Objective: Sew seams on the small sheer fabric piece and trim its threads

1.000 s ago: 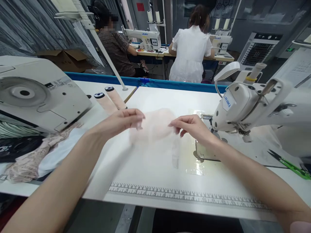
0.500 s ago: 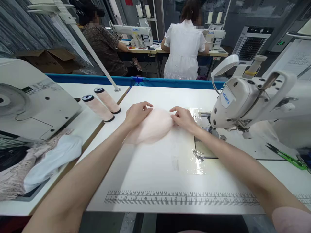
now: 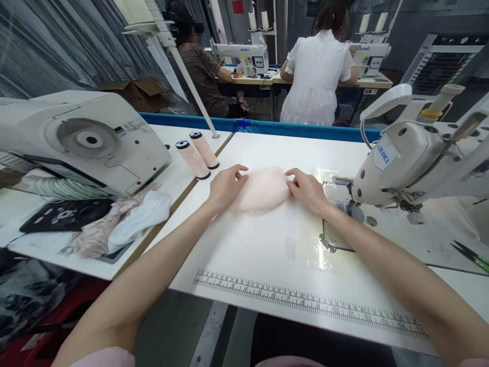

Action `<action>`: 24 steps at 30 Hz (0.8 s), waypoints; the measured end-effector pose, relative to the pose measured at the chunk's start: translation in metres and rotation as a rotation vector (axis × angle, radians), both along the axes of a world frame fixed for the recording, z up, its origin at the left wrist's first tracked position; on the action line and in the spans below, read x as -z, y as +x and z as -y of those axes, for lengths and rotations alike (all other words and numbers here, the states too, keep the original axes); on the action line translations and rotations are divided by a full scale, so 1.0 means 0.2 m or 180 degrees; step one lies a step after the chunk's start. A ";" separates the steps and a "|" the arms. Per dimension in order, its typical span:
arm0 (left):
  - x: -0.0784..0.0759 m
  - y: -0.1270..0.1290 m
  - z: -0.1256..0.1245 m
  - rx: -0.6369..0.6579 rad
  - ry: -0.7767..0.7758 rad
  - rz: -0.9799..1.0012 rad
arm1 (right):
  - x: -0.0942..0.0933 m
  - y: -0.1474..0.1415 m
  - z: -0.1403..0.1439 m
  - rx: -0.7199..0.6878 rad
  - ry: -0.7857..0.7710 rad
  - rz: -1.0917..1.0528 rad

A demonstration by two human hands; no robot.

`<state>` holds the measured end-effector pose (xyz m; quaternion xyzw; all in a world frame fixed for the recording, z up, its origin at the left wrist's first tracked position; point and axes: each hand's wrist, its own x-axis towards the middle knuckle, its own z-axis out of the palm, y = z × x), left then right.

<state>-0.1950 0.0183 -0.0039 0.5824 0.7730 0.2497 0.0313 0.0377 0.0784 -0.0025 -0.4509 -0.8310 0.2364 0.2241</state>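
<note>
— Left grip (image 3: 228,188) and right grip (image 3: 307,190) both look narrow, each pinching an upper edge of the pale pink cloth (image 3: 263,192), which spreads between them at the worktop (image 3: 244,250). What worries you?

— Thinness, mostly. Such sheer stuff could slip from a light pinch, or crease if one side pulls harder

— And its near edge?

— Blurred, and free of both grips, so it could fold under unnoticed

— Anything close enough to trouble it?

— Sewing machine (image 3: 387,165), just right of the right grip: should the cloth drift that way, it could snag there

— And on the other side?

— Two thread spools (image 3: 193,160), upright, just beyond the left grip: a careless outward swing could knock them over
</note>
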 end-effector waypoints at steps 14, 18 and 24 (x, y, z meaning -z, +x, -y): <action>-0.11 0.05 0.22 0.1399 0.0157 -0.0633 | 0.04 0.15 0.04 -0.0384 0.0187 -0.0526; -0.07 0.04 0.32 0.1533 0.0043 -0.0579 | 0.01 0.26 0.14 -0.0581 0.0166 -0.0507; -0.02 0.00 0.33 0.1861 0.0688 -0.0696 | -0.04 0.45 0.28 -0.0545 0.0064 -0.0221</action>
